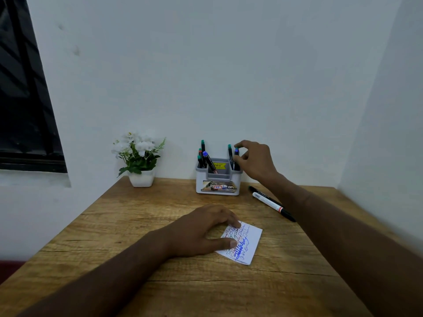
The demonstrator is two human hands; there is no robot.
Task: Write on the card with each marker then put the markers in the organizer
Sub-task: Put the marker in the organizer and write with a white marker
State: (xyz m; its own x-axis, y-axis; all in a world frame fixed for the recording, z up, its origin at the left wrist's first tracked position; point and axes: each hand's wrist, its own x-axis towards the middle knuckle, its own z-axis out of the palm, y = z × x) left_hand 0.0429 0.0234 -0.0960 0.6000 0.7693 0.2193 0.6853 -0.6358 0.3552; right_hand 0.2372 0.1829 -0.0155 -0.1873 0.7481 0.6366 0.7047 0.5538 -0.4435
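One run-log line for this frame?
right hand pinches marker standing in organizer | left hand holds card down | two markers lie on table

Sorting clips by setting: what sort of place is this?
Probably a small desk corner at home or in an office: a wooden desk against plain white walls, a marker organizer, and a potted white flower plant beside a window.

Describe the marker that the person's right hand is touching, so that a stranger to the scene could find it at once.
Find the grey organizer at the back of the wooden table. In its right compartment stand two markers. The right hand pinches the blue-capped marker, on the right; its neighbour's cap is green.
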